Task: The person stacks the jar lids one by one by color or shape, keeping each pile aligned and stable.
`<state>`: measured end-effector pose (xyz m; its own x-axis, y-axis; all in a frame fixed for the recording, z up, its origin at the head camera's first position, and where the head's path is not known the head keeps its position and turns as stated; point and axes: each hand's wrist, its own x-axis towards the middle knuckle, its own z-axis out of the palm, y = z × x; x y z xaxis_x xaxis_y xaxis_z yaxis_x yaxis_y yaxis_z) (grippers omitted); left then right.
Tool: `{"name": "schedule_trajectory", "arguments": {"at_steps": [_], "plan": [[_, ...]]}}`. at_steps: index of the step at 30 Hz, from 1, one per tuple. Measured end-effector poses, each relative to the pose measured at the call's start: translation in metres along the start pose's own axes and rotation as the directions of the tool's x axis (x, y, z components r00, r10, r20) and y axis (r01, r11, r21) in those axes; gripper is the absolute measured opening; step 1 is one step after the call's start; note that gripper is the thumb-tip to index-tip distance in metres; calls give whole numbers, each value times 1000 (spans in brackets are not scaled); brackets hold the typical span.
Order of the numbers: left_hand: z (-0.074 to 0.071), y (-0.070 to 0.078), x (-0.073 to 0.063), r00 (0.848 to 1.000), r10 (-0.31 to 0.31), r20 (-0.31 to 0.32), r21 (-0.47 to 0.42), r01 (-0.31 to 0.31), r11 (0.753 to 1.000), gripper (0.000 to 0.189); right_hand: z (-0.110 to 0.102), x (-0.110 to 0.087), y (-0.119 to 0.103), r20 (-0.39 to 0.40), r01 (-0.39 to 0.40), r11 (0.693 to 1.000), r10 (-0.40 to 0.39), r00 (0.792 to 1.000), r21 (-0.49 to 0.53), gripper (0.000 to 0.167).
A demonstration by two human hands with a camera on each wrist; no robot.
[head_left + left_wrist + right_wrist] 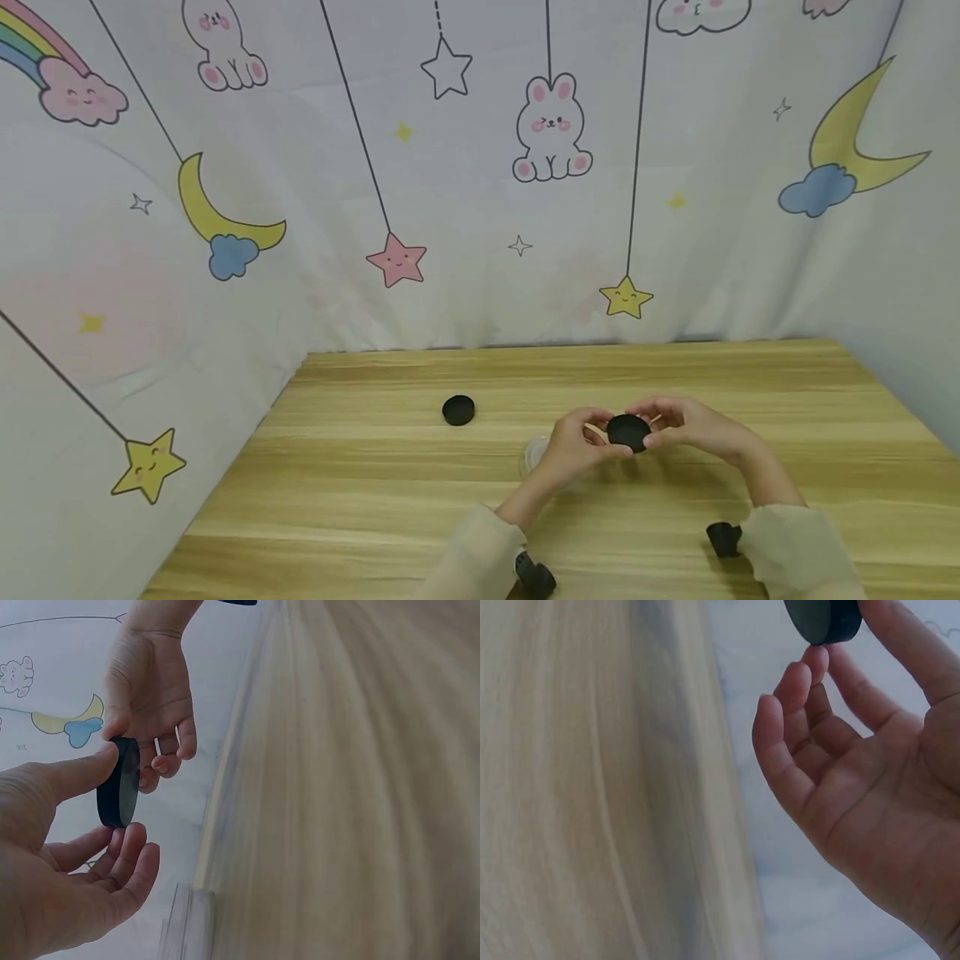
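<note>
Both hands hold a round black lid [628, 433] between them, raised above the wooden table. My left hand [572, 446] pinches its left side; the left wrist view has the thumb at the top edge and the fingertips beneath. From the other side my right hand [693, 427] pinches the lid with thumb and fingertips, its other fingers loosely bent in the right wrist view. The lid [118, 782] is tilted up on edge between the hands. Partly hidden behind the left hand stands a clear container [533, 457].
Another round black lid [459, 410] lies on the wooden table [360, 483], left of the hands. A white cloth [480, 200] printed with stars, moons and bunnies hangs behind the table and along its sides. Black wrist-worn devices are on both sleeves.
</note>
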<state>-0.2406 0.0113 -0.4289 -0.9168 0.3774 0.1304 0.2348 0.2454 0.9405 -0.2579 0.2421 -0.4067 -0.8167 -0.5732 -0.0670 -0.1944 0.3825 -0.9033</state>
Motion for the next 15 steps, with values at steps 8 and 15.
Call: {"name": "schedule_trajectory", "arguments": {"at_steps": [8,15], "plan": [[9,-5,2,999,-40,8,-59,40,997,44,-4,1,17,52,14,999,-16,999,40,49],[20,-8,4,997,-75,7,-21,75,997,43,-7,-2,27,72,31,998,-34,997,48,50]]}}
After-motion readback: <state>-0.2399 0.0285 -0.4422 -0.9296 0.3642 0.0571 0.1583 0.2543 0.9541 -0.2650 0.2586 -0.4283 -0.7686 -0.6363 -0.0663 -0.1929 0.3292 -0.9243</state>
